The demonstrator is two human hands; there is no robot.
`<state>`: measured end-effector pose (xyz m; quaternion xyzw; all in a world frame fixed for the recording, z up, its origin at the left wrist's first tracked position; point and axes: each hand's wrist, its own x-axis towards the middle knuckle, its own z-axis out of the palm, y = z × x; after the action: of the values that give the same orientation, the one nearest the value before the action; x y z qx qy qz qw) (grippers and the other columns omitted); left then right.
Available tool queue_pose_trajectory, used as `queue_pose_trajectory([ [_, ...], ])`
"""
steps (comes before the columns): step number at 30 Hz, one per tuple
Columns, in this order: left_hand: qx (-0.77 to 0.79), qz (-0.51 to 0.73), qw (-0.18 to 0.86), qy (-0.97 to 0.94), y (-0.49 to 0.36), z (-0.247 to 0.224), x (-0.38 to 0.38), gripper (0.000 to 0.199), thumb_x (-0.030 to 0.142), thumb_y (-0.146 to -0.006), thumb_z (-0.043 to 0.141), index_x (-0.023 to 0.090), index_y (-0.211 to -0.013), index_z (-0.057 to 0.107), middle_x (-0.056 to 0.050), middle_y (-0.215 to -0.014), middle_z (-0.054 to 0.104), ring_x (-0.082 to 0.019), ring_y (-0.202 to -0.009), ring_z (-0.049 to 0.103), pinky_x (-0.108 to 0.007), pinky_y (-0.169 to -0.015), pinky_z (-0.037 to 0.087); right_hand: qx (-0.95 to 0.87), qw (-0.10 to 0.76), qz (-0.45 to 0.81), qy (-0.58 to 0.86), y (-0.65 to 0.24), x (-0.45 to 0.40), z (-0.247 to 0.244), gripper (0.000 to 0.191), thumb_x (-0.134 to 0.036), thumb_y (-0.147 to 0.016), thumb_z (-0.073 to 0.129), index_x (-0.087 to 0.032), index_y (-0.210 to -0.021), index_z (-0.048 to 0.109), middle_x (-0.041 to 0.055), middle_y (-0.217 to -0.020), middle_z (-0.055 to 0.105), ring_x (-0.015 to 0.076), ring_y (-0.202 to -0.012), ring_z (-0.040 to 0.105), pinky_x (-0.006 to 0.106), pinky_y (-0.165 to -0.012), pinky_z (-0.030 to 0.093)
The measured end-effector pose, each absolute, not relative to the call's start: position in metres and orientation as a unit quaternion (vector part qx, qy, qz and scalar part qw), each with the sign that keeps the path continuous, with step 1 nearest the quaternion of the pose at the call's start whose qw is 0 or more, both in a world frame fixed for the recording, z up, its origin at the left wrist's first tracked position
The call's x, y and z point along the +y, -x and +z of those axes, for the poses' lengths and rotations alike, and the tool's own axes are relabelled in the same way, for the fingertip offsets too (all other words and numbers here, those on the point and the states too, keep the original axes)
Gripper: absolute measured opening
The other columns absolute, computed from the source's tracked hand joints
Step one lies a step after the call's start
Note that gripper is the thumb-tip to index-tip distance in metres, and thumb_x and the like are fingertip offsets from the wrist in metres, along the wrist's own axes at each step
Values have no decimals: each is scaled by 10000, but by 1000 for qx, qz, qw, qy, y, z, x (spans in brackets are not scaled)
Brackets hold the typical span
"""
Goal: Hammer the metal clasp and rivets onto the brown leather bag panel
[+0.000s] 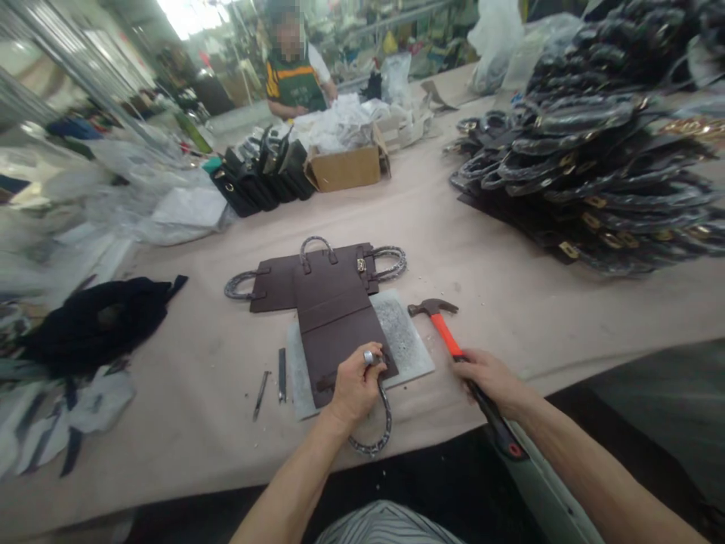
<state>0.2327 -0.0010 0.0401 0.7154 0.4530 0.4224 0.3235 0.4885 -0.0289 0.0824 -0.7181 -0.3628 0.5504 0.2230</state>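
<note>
My left hand (358, 381) pinches a small metal punch (368, 358) upright over the lower edge of a dark brown leather bag panel (334, 313). The panel lies on a pale stone slab (416, 351), with a wrapped handle (387, 423) looping below it. My right hand (490, 378) is wrapped round the black grip of a claw hammer (447, 332), whose head rests at the slab's right. Another brown panel (276, 283) with wrapped handles lies under the first. Left of the slab are a flat metal tool (282, 375) and a thin rod tool (261, 395).
Stacked dark panels with wrapped handles (594, 181) rise at the right. A cardboard box (347, 169) and black bags (260, 177) stand at the back, before a person (299, 79). Dark cloth (102, 321) and plastic wrapping (181, 211) lie at the left.
</note>
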Motion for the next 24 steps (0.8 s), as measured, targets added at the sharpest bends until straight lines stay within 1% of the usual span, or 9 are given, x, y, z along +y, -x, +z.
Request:
queue_pose_trajectory([
  [2, 446, 424, 331, -715, -234, 41, -1, 147, 112, -867, 589, 202, -968, 646, -76, -1092, 746, -219, -1066, 711, -355, -954, 579, -355, 221, 588, 692, -481, -28, 92, 118, -294, -787, 528, -226, -756, 437, -42, -646, 445, 103, -497, 393, 255, -462, 379],
  [5, 443, 422, 338, -715, -235, 44, 0, 166, 89, -856, 587, 203, -961, 646, -64, -1073, 746, -211, -1036, 710, -335, -931, 574, -352, 260, 581, 686, -472, -35, 119, 189, -413, -862, 452, -245, -792, 404, -73, -631, 405, 82, -424, 315, 235, -388, 315],
  [7, 446, 423, 339, -713, -236, 46, 0, 167, 79, -848, 591, 202, -948, 644, -60, -1056, 746, -206, -1002, 710, -321, -906, 572, -414, 301, 514, 688, -470, -44, 145, 294, -511, -919, 407, -248, -787, 419, -82, -587, 391, 88, -409, 332, 233, -384, 309],
  [9, 445, 423, 337, -714, -236, 48, 0, 156, 71, -841, 596, 199, -920, 640, -59, -1035, 743, -203, -971, 708, -313, -887, 567, -540, 326, 383, 676, -471, -55, 172, 375, -560, -956, 397, -246, -756, 446, -76, -540, 407, 99, -416, 387, 239, -408, 324],
  [12, 443, 418, 331, -721, -236, 49, 1, 143, 65, -841, 599, 196, -883, 637, -58, -1010, 737, -200, -940, 700, -303, -865, 553, -721, 302, 160, 603, -472, -67, 201, 389, -509, -1010, 398, -244, -733, 464, -72, -482, 439, 104, -395, 429, 252, -419, 299],
  [15, 450, 409, 318, -727, -236, 48, 1, 151, 49, -828, 604, 196, -850, 637, -42, -900, 721, -188, -841, 686, -276, -779, 538, -815, 227, 22, 533, -469, -72, 209, 364, -415, -1058, 348, -246, -762, 474, -72, -459, 484, 112, -348, 433, 287, -403, 245],
  [18, 454, 409, 312, -728, -237, 47, 1, 149, 45, -821, 607, 193, -806, 625, -31, -820, 690, -180, -778, 663, -266, -735, 522, -838, 184, -39, 513, -464, -74, 213, 343, -377, -1065, 352, -252, -764, 457, -67, -474, 511, 118, -340, 436, 309, -408, 222],
  [22, 448, 411, 322, -726, -237, 46, 2, 133, 68, -844, 604, 198, -845, 636, -43, -905, 703, -190, -865, 669, -281, -810, 525, -810, 276, -56, 514, -461, -78, 219, 301, -341, -1064, 346, -245, -817, 489, -40, -522, 539, 129, -406, 504, 282, -438, 296],
  [24, 455, 401, 319, -728, -237, 46, 3, 143, 63, -838, 599, 200, -842, 640, -40, -870, 698, -190, -843, 668, -276, -785, 524, -820, 253, -61, 509, -462, -78, 217, 318, -344, -1066, 332, -249, -800, 476, -50, -493, 519, 126, -366, 464, 294, -413, 259],
])
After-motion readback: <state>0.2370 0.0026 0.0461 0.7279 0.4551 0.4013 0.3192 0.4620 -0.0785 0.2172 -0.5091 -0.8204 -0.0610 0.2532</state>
